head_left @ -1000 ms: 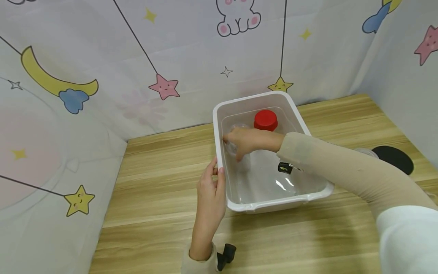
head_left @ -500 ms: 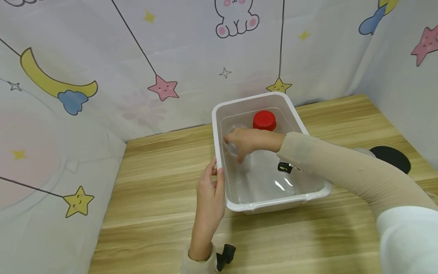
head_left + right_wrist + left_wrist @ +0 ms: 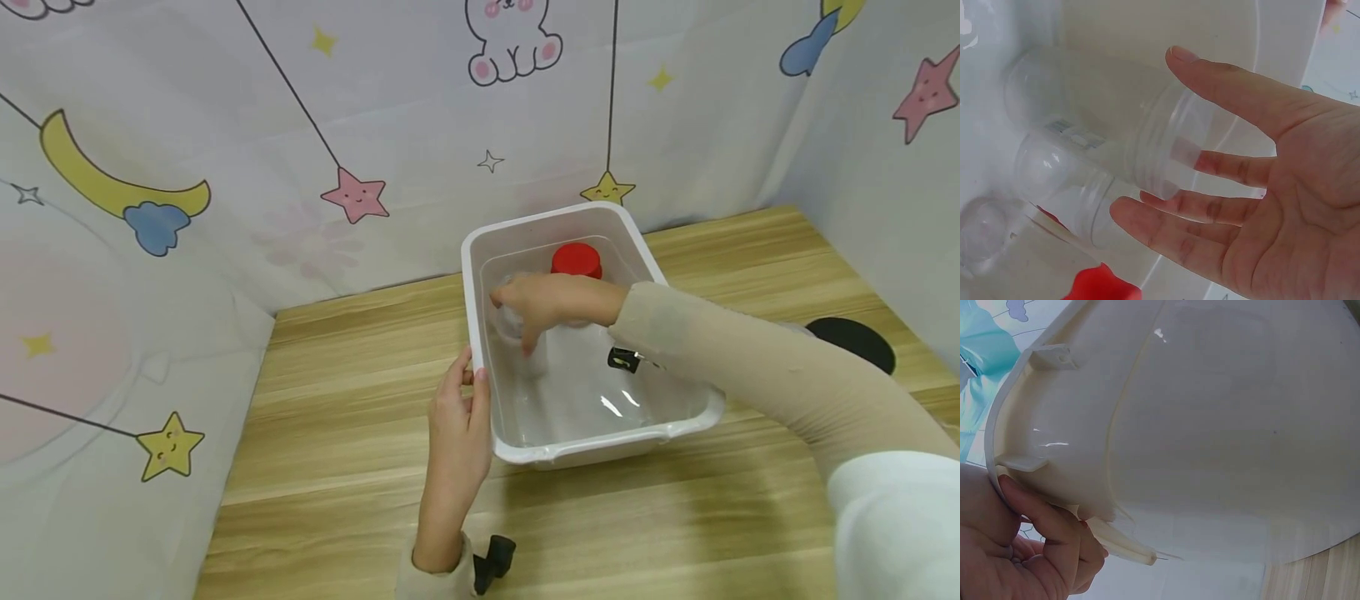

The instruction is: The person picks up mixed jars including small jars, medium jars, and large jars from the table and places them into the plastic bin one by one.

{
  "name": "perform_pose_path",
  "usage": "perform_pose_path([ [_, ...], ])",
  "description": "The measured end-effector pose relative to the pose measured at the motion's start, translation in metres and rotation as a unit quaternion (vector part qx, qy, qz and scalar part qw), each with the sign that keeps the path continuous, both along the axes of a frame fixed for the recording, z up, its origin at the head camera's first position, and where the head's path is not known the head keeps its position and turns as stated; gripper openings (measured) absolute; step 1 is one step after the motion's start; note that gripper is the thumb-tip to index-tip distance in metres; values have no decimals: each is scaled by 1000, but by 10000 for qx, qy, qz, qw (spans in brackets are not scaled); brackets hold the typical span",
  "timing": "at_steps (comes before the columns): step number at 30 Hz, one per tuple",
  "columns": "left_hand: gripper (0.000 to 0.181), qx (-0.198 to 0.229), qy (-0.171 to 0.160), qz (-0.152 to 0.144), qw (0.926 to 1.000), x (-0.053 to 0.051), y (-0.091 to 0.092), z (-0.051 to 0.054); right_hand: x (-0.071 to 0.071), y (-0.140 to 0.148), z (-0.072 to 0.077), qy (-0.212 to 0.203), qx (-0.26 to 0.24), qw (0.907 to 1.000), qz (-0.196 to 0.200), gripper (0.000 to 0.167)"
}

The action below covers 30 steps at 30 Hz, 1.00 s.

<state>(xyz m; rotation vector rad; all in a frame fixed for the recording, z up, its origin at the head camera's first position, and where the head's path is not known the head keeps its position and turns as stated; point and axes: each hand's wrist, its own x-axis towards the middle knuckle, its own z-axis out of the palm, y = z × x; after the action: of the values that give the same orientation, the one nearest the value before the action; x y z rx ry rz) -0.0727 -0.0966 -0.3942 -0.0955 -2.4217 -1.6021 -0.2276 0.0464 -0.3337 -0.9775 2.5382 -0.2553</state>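
Inside the white rectangular plastic tub, near its left edge, the clear cylindrical plastic jar lies with its long axis running away from the nearer right hand, whose spread fingers flank its ridged rim, while the left hand pinches the tub's left rim.

The tub is white, deep and rectangular with rounded corners and a rolled rim, sitting slightly askew on the table. The left hand grips its left side. Inside, near that wall, the jar stands upright: clear, cylindrical, lidless, labelled, its neck ridged. The right hand's outstretched fingers and thumb spread around its mouth.
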Motion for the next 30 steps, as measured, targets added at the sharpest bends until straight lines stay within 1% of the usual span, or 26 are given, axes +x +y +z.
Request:
perform_pose_path([
  [7, 45, 35, 1, -26, 10000, 1, 0, 2, 0, 6, 13, 127, 11, 9999, -41, 76],
  [10, 44, 63, 18, -33, 10000, 1, 0, 1, 1, 10, 20, 160, 1, 9999, -63, 73],
  [18, 46, 102, -41, -50, 9999, 0, -1, 0, 0, 20, 38, 299, -134, 9994, 134, 69],
  [24, 46, 101, -33, -50, 9999, 0, -1, 0, 1, 26, 48, 269, -119, 9996, -22, 70],
  [30, 45, 94, -25, -96, 9999, 0, -1, 0, 1, 36, 59, 437, -120, 9990, -3, 67],
])
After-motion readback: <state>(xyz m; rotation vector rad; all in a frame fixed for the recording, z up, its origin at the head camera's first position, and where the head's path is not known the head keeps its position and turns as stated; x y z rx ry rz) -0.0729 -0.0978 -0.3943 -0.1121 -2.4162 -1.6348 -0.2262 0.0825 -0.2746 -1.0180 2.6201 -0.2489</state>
